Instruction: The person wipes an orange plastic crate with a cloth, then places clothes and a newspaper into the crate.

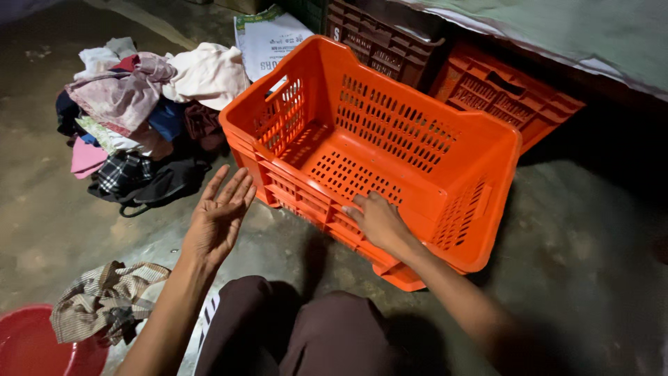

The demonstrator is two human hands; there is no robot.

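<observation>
Right hand [378, 221] lies flat, fingers spread, on the near rim of the large orange perforated plastic crate [417, 150], gripping nothing. That crate stands tilted toward the person on the grey concrete floor [577, 257], its hollow bare. Left hand [218, 218] hovers just beside the crate's near left corner, palm up, fingers apart and slightly curled, holding nothing and touching nothing. Below both arms show the person's knees in dark brown cloth [306, 334].

Behind the crate sit a dark brown slatted plastic crate [379, 38] and a second orange slatted plastic crate [504, 94], tucked under a pale green covered ledge [591, 35]. A white printed sack [268, 42] leans near them. To the left lies a heap of mixed clothes in pink, cream, blue and black check [136, 115]. At the lower left corner a brown checked cloth [104, 299] drapes over the rim of a round red plastic tub [31, 348].
</observation>
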